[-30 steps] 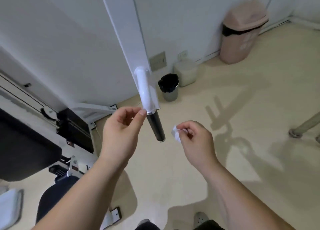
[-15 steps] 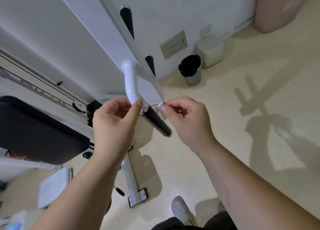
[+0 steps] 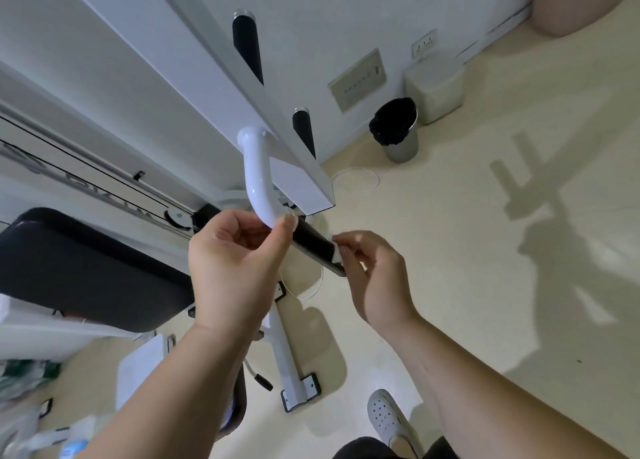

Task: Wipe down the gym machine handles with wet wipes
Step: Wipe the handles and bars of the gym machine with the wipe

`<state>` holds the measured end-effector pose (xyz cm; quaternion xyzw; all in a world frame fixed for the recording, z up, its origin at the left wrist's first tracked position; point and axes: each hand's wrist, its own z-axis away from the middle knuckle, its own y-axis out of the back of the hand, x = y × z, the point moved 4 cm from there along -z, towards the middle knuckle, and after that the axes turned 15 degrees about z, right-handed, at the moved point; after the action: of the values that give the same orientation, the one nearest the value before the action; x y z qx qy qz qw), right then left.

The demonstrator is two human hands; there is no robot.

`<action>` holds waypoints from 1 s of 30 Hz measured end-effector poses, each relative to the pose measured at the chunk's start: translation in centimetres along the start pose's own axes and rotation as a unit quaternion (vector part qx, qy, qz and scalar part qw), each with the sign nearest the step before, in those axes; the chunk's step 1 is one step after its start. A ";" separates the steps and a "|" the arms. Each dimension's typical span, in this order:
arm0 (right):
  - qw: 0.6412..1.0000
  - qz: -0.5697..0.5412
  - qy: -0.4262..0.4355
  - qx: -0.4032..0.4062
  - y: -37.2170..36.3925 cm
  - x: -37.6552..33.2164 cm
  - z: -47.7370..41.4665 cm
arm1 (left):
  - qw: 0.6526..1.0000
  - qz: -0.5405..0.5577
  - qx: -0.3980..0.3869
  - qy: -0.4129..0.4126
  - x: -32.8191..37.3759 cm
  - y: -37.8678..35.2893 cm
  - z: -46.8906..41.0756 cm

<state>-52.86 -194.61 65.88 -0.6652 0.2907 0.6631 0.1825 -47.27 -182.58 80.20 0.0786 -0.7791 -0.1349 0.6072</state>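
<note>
Your left hand (image 3: 235,261) pinched the white tube (image 3: 258,181) at its lower bend, thumb and fingertips closed on it just where the black handle (image 3: 311,238) began. Your right hand (image 3: 374,278) pinched a small wet wipe (image 3: 335,250) against the handle's right end. A black-lined bin (image 3: 398,136) stood far right, by the wall.

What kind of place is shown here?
Most likely a small gym room: a white cable machine with a black-grip handle, a black padded seat and a pulley. The right hand pinches a wet wipe against the handle; the left hand grips it.
</note>
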 end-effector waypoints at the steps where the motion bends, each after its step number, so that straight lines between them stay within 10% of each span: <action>1: 1.000 0.009 -0.023 -0.009 -0.2 0.7 0.0 | 1.000 -0.004 0.000 -0.001 -0.1 0.2 0.0; 10: 0.979 0.053 0.193 0.044 1.2 -7.9 -2.0 | 1.000 0.001 -0.019 0.008 0.1 0.2 -0.2; 17: 0.994 0.108 0.020 -0.019 0.8 2.1 -0.2 | 0.999 0.018 -0.027 0.014 -0.4 0.0 -0.3; 25: 0.981 0.029 0.189 0.044 1.6 -6.9 -1.6 | 0.999 0.026 -0.044 0.015 0.1 0.1 -0.4; 30: 0.995 0.079 0.053 -0.012 1.1 -0.1 -1.1 | 0.998 0.029 -0.050 0.019 0.1 -0.2 -0.5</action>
<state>-52.70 -196.12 66.17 -0.6765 0.3438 0.6427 0.1059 -46.78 -182.83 80.34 0.0281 -0.7617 -0.1539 0.6287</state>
